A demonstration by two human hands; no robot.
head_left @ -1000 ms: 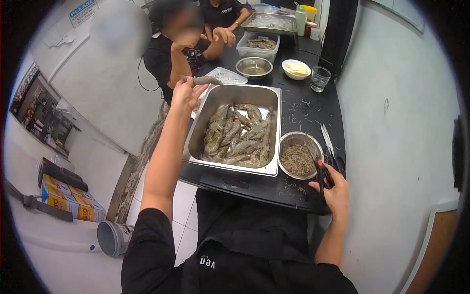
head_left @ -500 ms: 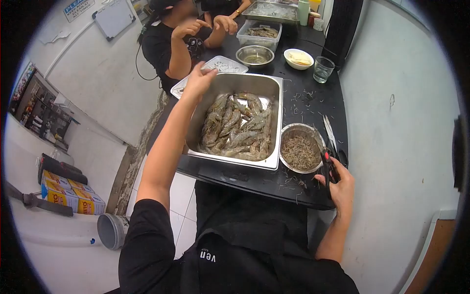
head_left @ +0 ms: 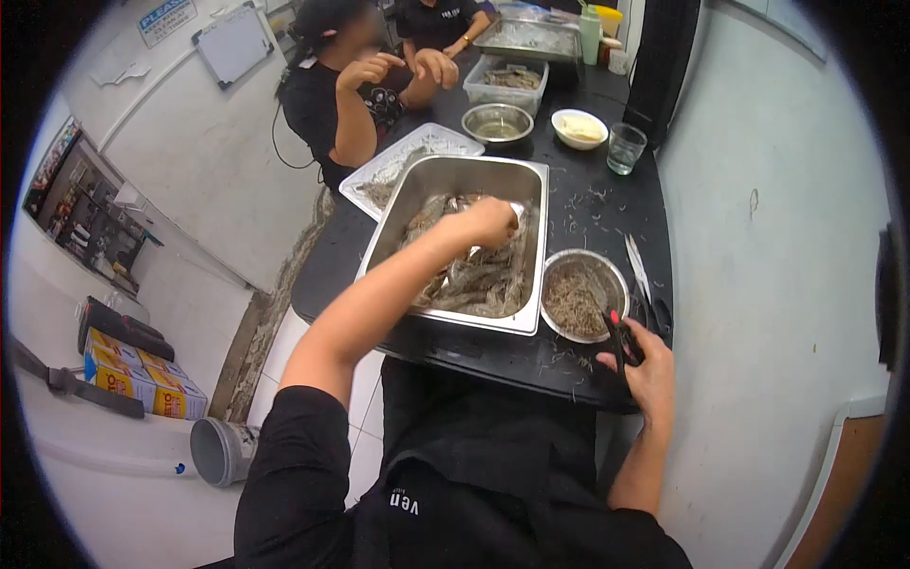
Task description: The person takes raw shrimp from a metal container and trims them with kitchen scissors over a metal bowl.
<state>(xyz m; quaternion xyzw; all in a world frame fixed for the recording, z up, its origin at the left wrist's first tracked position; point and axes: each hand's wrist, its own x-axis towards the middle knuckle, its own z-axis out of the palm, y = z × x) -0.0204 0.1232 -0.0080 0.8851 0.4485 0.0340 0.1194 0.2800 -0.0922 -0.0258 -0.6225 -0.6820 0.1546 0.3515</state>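
The black tabletop [head_left: 327,270] spans mid-frame, bearing a deep, rectangular metal pan [head_left: 541,237] with a smooth, shiny rim. Grey-brown, glossy shrimp [head_left: 471,284] lie heaped inside it at centre. Behind its left corner sits a shallow white tray [head_left: 457,142] flecked with scraps. The left hand [head_left: 491,223] has just swung from the pan's far left corner to over the shrimp, which seems to put them within its reach; its fingers are curled, and I cannot tell whether they hold anything. Right of the pan, a round metal bowl [head_left: 568,255] holds wiry, tangled trimmings [head_left: 573,302]. Beside it, the right hand [head_left: 652,368] has its grip closed around black-handled scissors [head_left: 619,341]; another pair [head_left: 637,266] lies nearby.
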